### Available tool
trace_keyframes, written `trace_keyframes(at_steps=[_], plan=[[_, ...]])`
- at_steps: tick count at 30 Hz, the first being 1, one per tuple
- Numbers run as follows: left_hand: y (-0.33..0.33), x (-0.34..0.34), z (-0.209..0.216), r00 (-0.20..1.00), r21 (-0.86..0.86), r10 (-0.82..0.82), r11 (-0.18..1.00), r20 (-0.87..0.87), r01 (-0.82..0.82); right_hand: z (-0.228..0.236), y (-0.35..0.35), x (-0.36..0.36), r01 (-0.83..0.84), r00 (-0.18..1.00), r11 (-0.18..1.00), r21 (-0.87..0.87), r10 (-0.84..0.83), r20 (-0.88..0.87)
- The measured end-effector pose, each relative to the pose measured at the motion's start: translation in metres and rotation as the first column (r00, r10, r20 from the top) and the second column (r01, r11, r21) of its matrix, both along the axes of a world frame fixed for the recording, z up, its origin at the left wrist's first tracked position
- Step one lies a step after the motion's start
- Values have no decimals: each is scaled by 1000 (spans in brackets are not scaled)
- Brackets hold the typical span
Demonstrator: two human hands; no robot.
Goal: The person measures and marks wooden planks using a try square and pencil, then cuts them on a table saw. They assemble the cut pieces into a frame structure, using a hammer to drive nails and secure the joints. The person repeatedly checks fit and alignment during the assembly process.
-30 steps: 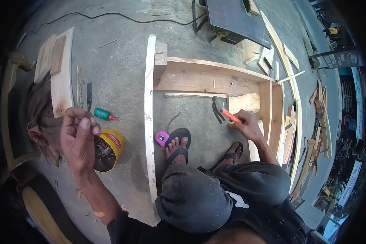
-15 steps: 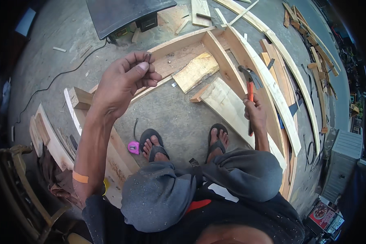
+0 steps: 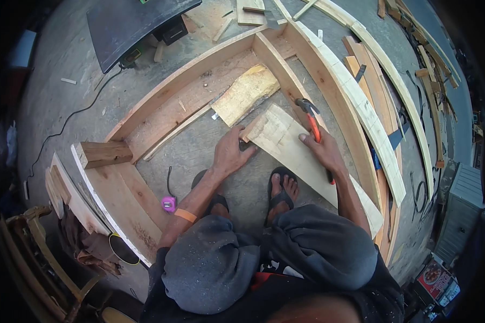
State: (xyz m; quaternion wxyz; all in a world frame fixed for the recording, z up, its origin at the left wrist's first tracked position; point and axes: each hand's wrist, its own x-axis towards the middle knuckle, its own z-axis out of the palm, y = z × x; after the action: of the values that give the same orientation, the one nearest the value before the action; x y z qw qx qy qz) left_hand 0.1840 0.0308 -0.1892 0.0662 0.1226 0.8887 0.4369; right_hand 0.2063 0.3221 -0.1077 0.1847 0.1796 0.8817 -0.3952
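Just beyond 2 sandalled feet, a pale plank slants across. The right hand wraps a claw hammer over it; the left hand curls at the plank's far end, pinching what I cannot tell. Busy with the hammer, the right might let the plank slip footward. Beyond lie a bark-edged slab and the wooden frame.

At your right: red-and-black board, pale lettering. At your left: pink tape measure, label too small to read.
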Motion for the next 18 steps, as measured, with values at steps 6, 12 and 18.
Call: trace_keyframes(at_steps=[6, 12, 18], plan=[[-12, 7, -32, 983, 27, 64, 998, -173, -61, -10, -38, -39, -99, 985, 995, 15, 96, 146], [-46, 43, -25, 972, 159, 222, 965, -79, -208, -5, -85, -36, -129, 953, 991, -43, 136, 269], [-55, 45, -32, 974, 168, 220, 963, -49, -209, -18, -91, -40, -137, 952, 988, -68, 150, 267]])
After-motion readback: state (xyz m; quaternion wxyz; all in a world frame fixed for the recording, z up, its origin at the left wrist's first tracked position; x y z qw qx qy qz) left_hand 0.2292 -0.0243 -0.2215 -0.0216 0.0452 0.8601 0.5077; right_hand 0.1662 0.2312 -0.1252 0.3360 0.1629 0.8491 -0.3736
